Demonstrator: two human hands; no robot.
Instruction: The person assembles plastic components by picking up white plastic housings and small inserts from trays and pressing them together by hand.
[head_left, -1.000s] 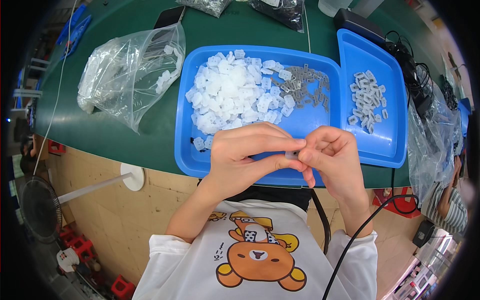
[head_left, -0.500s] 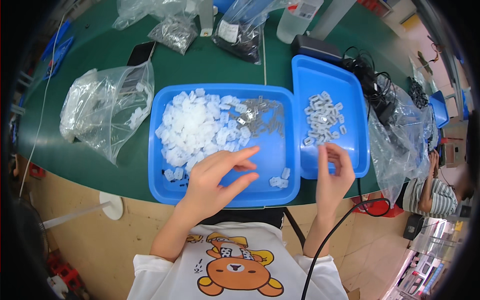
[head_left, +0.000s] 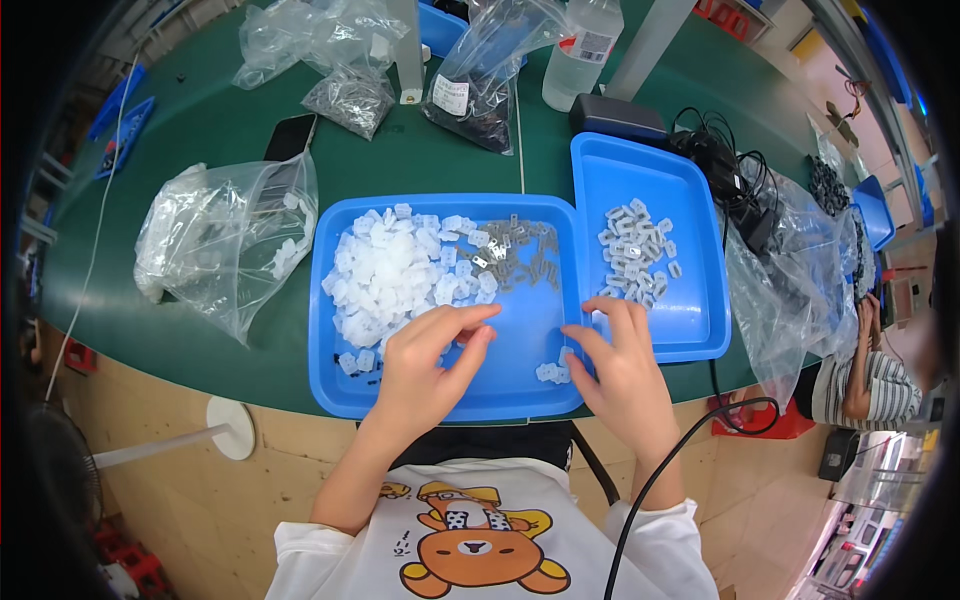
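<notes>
In the larger blue tray (head_left: pixel 325 385) lies a big heap of translucent white plastic pieces (head_left: pixel 385 270). Small grey metal pieces (head_left: pixel 540 265) are spread beside it at the tray's far right corner. My left hand (head_left: pixel 425 365) hovers above the tray's front, thumb and forefinger slightly apart, nothing visible between them. My right hand (head_left: pixel 628 380) is over the tray's right rim, thumb and forefinger spread beside a few loose white pieces (head_left: pixel 552 372). The second blue tray (head_left: pixel 695 325), to the right, carries a pile of pale pieces with grey centres (head_left: pixel 635 245).
A clear plastic bag (head_left: pixel 225 250) lies left of the trays, near a phone (head_left: pixel 290 138). Farther back are bags of small parts (head_left: pixel 350 100), a bottle (head_left: pixel 580 60) and a dark box (head_left: pixel 618 118) with cables. A black cable (head_left: pixel 660 465) passes my right forearm. Another person (head_left: pixel 865 385) sits at far right.
My right hand has moved left from the second tray to the loose white pieces. My left thumb and forefinger have drawn closer together. The view has shifted slightly.
</notes>
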